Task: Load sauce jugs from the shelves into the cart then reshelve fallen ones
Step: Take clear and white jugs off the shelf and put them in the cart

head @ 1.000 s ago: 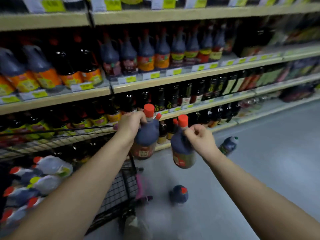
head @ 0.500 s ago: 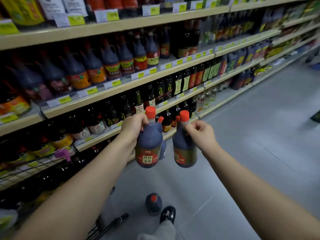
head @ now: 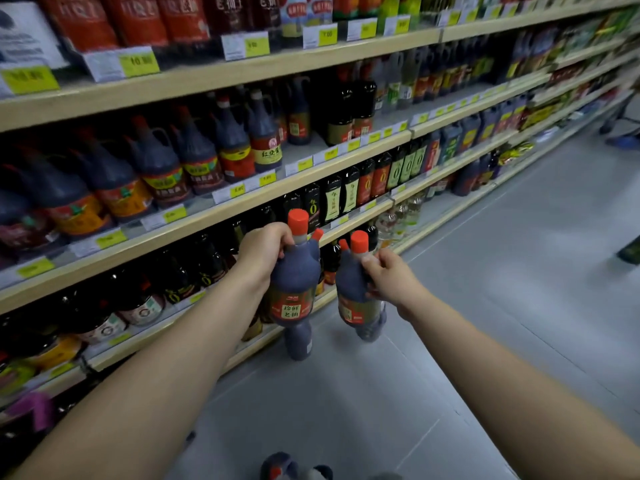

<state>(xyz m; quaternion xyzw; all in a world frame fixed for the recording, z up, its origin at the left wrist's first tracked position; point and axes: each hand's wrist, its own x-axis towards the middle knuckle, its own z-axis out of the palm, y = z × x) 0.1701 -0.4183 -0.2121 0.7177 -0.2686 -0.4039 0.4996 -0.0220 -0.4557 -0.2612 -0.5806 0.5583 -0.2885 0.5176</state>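
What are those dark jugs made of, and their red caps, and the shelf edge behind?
Jugs: likely plastic, dull satin skin with soft moulded shoulders; dark from the contents or tinted, unclear. Red caps: smooth plastic, ribbing not discernible. Shelf edge: pale wood-look, matte; laminate or painted metal, cannot tell.

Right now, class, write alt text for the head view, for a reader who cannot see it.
The left hand and right hand each grip dark red-capped jugs before stocked shelves. A loose jug sits on the grey floor at the bottom edge.
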